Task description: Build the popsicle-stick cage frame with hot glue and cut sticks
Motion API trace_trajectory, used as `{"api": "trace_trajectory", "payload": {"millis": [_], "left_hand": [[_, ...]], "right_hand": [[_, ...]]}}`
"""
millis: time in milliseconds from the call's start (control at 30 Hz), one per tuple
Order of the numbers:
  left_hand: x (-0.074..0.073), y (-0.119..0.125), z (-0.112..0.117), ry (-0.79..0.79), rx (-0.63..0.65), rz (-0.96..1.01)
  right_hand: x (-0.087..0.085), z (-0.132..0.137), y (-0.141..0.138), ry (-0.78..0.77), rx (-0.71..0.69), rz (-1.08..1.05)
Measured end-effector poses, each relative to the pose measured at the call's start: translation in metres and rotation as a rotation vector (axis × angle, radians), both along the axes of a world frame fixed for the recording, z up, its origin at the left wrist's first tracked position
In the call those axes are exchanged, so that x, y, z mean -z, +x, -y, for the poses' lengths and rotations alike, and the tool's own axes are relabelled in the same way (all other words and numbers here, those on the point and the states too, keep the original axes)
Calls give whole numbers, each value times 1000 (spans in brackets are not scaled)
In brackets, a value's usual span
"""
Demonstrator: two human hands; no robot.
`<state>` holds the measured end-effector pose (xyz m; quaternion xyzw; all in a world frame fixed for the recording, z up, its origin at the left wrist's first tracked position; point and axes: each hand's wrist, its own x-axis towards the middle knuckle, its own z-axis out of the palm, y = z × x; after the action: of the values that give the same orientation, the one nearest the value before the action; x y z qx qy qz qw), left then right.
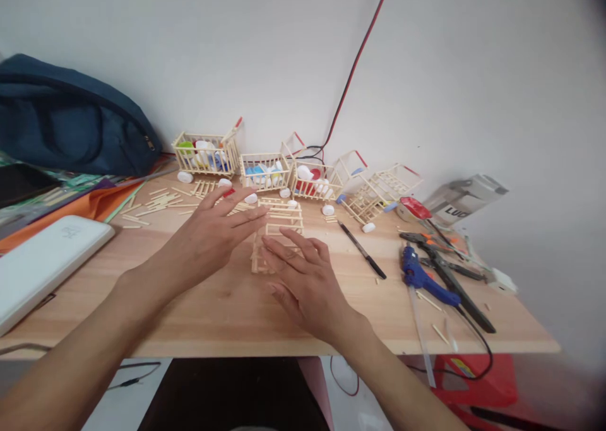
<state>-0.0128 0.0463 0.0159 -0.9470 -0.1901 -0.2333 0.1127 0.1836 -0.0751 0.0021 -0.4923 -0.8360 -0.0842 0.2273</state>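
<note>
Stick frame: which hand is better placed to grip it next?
Right, probably. The right hand is open, fingers over the near end of the stick frame; the left hand, also open, only reaches its far left edge with fingertips.

The left hand and right hand are hovering flat, fingers spread, at a small stick frame on the wooden table. The right fingertips are seemingly touching its near end. Stick carts are standing behind, and a blue glue gun is lying to the right.
</note>
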Motion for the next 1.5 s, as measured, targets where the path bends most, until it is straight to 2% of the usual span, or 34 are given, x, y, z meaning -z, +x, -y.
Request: {"api": "trace_trajectory", "payload": {"millis": [467,733,1067,1500], "left_hand": [[2,1,-1,-28,-12,-17],[0,-9,-1,-102,-23,64],[-2,-6,-5,-45,37,-2],[-5,0,0,-14,23,-14]], "right_hand": [[3,0,3,15,-12,-12],[7,7,20,147,88,-147],[2,4,5,97,-31,-40],[7,2,8,67,-49,-15]]}}
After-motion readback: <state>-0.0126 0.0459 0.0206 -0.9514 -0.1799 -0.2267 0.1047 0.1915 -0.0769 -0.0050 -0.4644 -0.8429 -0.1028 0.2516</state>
